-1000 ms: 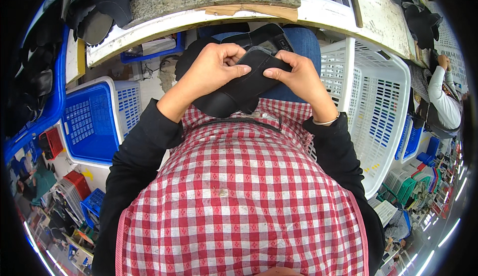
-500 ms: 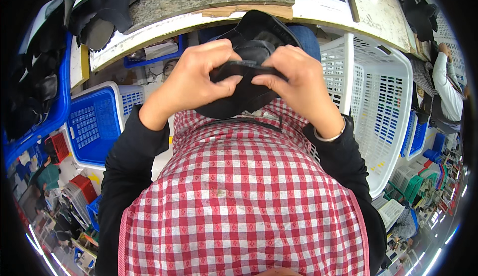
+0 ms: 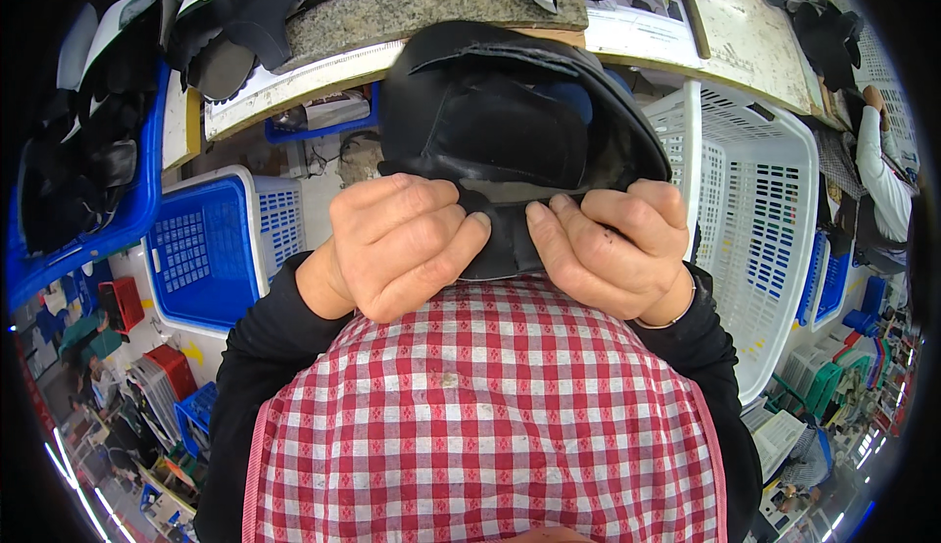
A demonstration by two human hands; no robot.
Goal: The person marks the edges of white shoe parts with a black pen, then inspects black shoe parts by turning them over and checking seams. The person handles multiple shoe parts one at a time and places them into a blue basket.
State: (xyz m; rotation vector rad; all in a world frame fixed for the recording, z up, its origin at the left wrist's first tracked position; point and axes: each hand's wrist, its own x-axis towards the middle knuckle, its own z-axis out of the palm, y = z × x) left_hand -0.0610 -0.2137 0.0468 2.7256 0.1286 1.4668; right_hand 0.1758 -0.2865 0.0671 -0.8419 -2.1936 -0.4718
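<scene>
A black shoe upper (image 3: pixel 510 141) hangs in front of my apron, its hollow inside turned up toward me and a raw edge curving round the far side. My left hand (image 3: pixel 402 244) grips its near edge, thumb and bent fingers pressed together on the dark material. On the other side of a short flap, my right hand (image 3: pixel 618 249) pinches the same edge. The fingertips of both hands are a small gap apart, with the flap (image 3: pixel 508 239) showing between them. What lies under the curled fingers is hidden.
Beyond the upper runs a worn workbench (image 3: pixel 343 60) with a stone slab (image 3: pixel 441 9) and more black uppers (image 3: pixel 235 14) piled on it. A blue basket (image 3: pixel 201 249) stands at left, a large white crate (image 3: pixel 755 239) at right. Another person (image 3: pixel 877 171) is at far right.
The upper has been opened out and turned so its inside shows. Both hands have come lower, nearer my apron, and now hold its near edge with knuckles up.
</scene>
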